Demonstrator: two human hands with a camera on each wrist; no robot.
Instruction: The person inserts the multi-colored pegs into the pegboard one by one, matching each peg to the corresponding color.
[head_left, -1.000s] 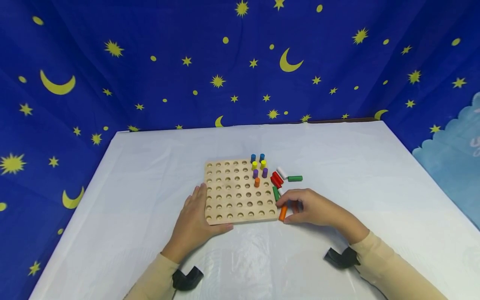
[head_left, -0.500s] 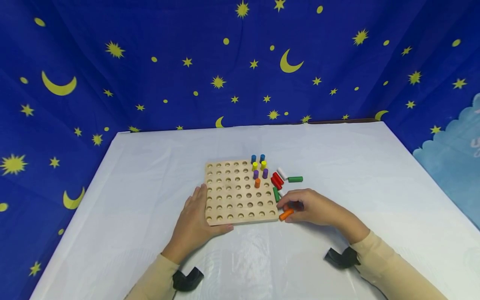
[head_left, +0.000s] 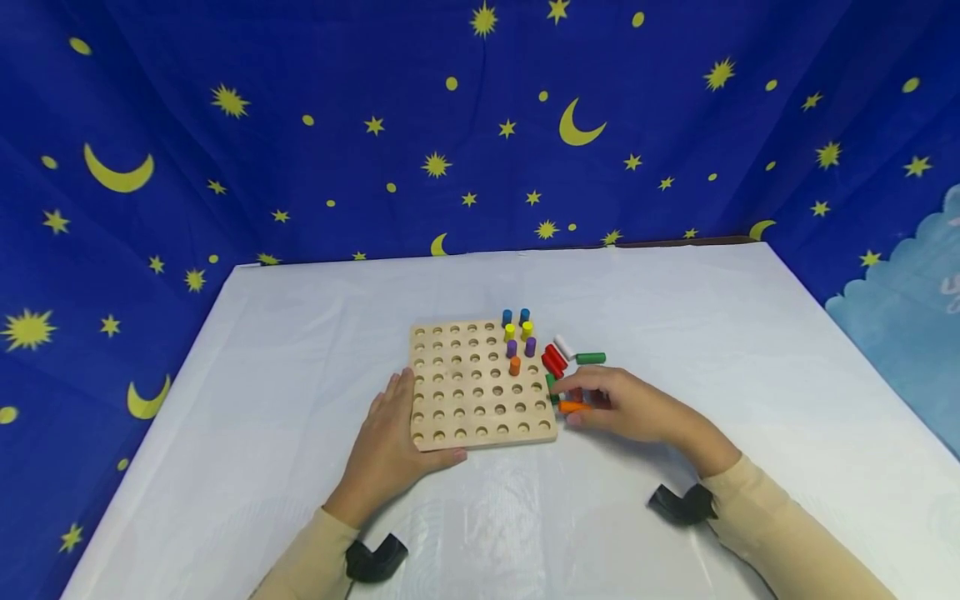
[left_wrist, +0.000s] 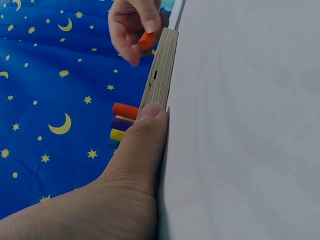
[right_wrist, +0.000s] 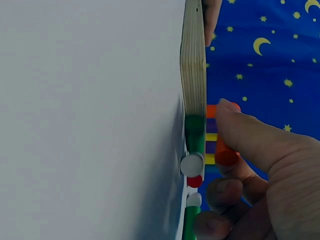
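A square wooden pegboard (head_left: 467,402) with rows of round holes lies on the table. My left hand (head_left: 382,442) rests against its near left corner, fingers extended along the left side and thumb along the front edge (left_wrist: 160,70). Just off the board's right side, my right hand (head_left: 633,406) pinches an orange peg (right_wrist: 227,147) between thumb and fingers, raised in the right wrist view. Blue pegs (head_left: 507,317), yellow pegs (head_left: 527,331), purple pegs (head_left: 512,349) and one orange peg (head_left: 514,366) stand upright in the board's two right columns.
Right of the board lie loose red pegs (head_left: 554,360), a white peg (head_left: 564,347) and a green peg (head_left: 591,358). Another green peg (right_wrist: 195,131) lies against the board's edge, partly hidden by my right hand in the head view. A blue star-patterned cloth (head_left: 337,150) hangs behind.
My right hand has taken up the orange peg from beside the board's near right corner, turned it and moved slightly away from me with it. The left hand and board have stayed put.
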